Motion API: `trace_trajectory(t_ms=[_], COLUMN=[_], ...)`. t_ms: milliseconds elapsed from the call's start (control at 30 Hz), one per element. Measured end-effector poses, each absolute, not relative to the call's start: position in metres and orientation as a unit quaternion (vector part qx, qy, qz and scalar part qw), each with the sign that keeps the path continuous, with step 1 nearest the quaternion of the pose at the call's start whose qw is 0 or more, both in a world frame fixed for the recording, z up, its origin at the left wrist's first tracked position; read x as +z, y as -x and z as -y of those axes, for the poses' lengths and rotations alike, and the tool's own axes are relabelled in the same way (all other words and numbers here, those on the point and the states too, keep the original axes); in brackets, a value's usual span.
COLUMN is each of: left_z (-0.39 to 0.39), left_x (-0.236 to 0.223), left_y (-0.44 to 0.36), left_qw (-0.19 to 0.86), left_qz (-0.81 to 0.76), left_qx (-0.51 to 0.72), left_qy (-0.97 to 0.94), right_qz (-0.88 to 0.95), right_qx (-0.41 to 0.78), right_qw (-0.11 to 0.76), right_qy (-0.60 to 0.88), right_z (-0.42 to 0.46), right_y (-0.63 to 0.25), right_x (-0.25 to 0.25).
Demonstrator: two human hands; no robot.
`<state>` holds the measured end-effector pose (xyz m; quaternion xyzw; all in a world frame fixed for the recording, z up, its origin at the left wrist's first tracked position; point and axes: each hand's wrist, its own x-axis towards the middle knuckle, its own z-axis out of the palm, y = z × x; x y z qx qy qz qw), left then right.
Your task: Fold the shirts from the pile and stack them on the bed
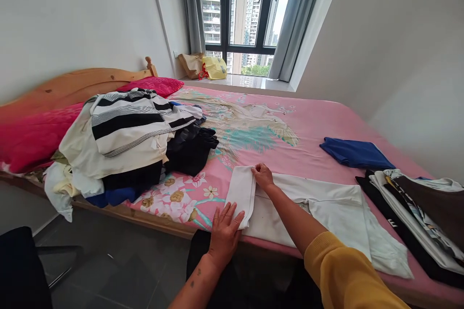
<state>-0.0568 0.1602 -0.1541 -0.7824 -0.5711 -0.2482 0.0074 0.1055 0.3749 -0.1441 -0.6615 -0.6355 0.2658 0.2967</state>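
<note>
A white garment (286,188), which looks like trousers, lies stretched along the front edge of the bed. Its left end is doubled over into a flat folded band (241,190). My left hand (225,231) rests on the near corner of that band with fingers stretched out. At the band's far corner, my right hand (263,177) pinches the fabric between thumb and fingers. My right forearm crosses above the garment and hides part of its middle. The wider end spreads to the right, with a rumpled white part (389,248) near the bed edge.
A heap of unfolded clothes (126,130) covers the left of the pink floral bed sheet (308,116). Folded clothes (424,212) are stacked at the right, with a folded blue garment (355,152) behind them. A dark chair (23,270) stands at lower left.
</note>
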Motion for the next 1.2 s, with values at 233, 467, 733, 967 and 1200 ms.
trace_trajectory(t_ms=[233,467,733,967,1200], left_z=[-0.154,-0.151,-0.13,-0.131,-0.129], left_x=[-0.151,-0.152,-0.161,-0.162,-0.173], left_y=[0.044,0.04,0.025,0.024,0.028], left_qw=[0.005,0.027,-0.011,-0.023,-0.01], left_qz=[0.589,0.588,0.576,0.589,0.58], left_qx=[-0.17,-0.144,-0.13,-0.121,-0.114], left_qy=[0.79,0.796,0.807,0.798,0.806], right_qz=[0.654,0.81,0.863,0.912,0.859], right_qx=[0.222,0.201,0.201,0.186,0.149], right_qw=[0.298,0.292,0.047,0.024,-0.014], right_qy=[0.659,0.467,0.461,0.365,0.49], right_z=[-0.366,-0.272,-0.266,-0.257,-0.328], right_y=[-0.105,-0.065,-0.075,-0.057,-0.042], right_x=[-0.128,-0.109,-0.113,-0.123,-0.138])
